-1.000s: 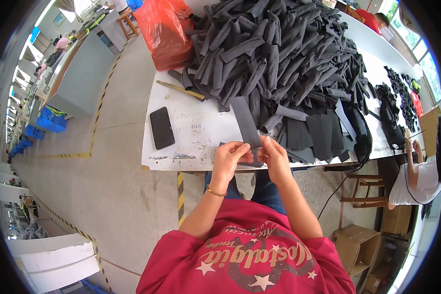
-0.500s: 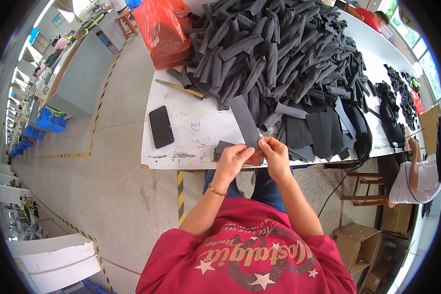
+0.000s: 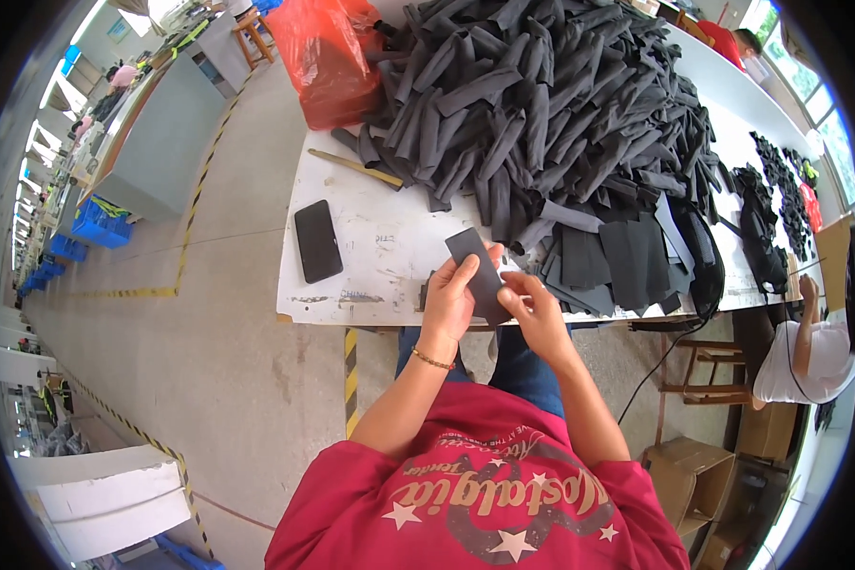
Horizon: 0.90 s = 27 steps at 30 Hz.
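Observation:
A dark grey flat strip (image 3: pixel 485 285), apparently fabric, is held over the table's front edge, tilted with its upper end to the left. My left hand (image 3: pixel 452 296) grips it, thumb on its face and fingertips showing past its far side. My right hand (image 3: pixel 538 316) is closed at the strip's right edge, thumb and forefinger pinched there; its other fingers are curled. Just beyond my right hand lie flat dark grey pieces (image 3: pixel 627 261) in overlapping layers. Partly hidden behind my left hand is another small dark piece on the table.
A large heap of rolled dark grey pieces (image 3: pixel 541 114) covers the back of the white table (image 3: pixel 370 256). A red plastic bag (image 3: pixel 325 71), a yellowish flat stick (image 3: pixel 355 168) and a black phone (image 3: pixel 317 241) lie at left. A seated person (image 3: pixel 803 356) works at far right, near a wooden stool (image 3: pixel 708 370).
The strip has been drawn nearer to me, its far end now lower. My left hand has shifted up along it, thumb on top, while my right hand has moved slightly right and down.

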Tool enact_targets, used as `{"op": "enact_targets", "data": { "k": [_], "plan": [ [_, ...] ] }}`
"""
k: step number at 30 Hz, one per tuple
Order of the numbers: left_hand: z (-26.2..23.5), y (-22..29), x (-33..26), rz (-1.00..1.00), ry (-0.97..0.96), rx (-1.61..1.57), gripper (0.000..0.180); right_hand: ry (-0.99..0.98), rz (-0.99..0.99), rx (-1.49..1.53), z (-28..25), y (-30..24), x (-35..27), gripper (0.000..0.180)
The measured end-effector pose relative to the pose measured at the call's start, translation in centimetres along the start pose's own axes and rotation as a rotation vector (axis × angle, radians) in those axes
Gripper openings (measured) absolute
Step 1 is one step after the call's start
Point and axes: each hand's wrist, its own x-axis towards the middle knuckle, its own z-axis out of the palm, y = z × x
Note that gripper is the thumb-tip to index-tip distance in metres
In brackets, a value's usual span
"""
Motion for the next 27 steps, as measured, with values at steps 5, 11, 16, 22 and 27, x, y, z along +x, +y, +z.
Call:
{"op": "enact_targets", "data": {
  "k": [5, 11, 16, 22, 27],
  "plan": [
    [2.2, 1.1, -0.3, -0.034, -0.061, -0.103, 0.031, 0.054, 0.013, 0.253, 1.8, -0.4, 0.9, 0.018],
    [2.2, 1.7, -0.2, -0.004, -0.006, 0.015, 0.018, 0.111, 0.022, 0.112, 2.6, -0.8, 0.5, 0.015],
    [2.8, 1.2, -1.0, 0.024, 0.027, 0.032, 0.016, 0.142, 0.001, 0.114, 2.8, -0.9, 0.5, 0.015],
    [2.2, 0.7, -0.8, 0.023, 0.010, 0.029, 0.018, 0.158, 0.012, 0.139, 3.0, -0.5, 0.5, 0.016],
    [0.8, 1.1, 0.3, 0.028, 0.108, -0.129, 0.017, 0.082, 0.039, 0.086, 2.2, -0.8, 0.7, 0.019]
  ]
}}
